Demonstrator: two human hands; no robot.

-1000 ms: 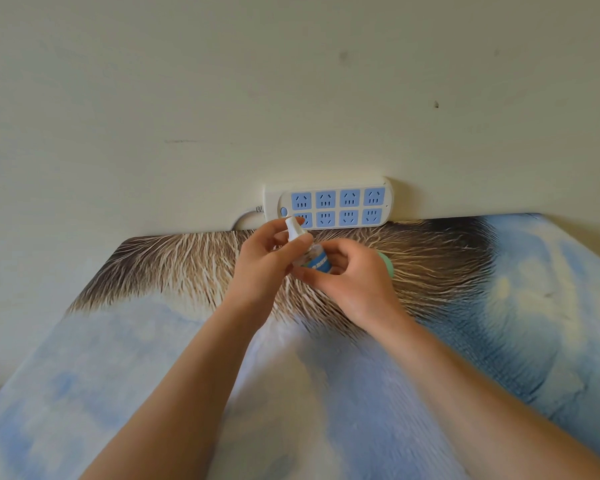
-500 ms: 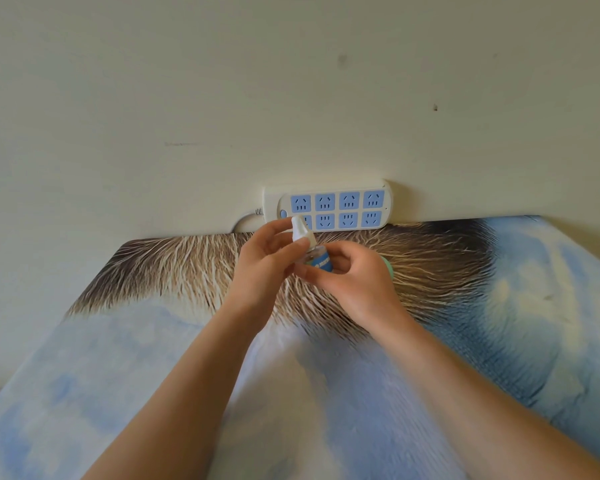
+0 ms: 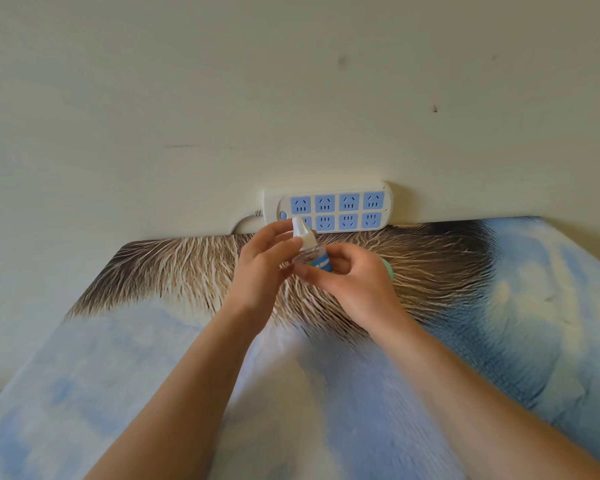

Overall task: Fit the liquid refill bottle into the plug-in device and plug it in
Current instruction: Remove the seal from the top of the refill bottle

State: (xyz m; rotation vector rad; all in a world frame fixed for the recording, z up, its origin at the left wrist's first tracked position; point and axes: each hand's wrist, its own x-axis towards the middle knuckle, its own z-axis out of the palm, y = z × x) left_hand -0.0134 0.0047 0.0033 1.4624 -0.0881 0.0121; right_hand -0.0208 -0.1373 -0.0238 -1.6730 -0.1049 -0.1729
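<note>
A small clear refill bottle [image 3: 315, 260] with a blue label and a white cone cap [image 3: 302, 234] is held up between both hands, tilted to the left. My left hand [image 3: 260, 268] pinches the white cap with thumb and fingers. My right hand [image 3: 352, 284] grips the bottle's body from the right. A pale green rounded object [image 3: 387, 268], likely the plug-in device, peeks out behind my right hand; most of it is hidden. The white power strip [image 3: 333, 211] with blue sockets leans against the wall just behind the hands.
The hands hover over a surface covered by a blue, white and brown printed cloth [image 3: 499, 306]. A cream wall [image 3: 291, 98] rises right behind it. The strip's white cable [image 3: 246, 221] runs off to the left.
The bottle and both hands have stayed in almost the same place; the left fingers have shifted slightly on the white cap.
</note>
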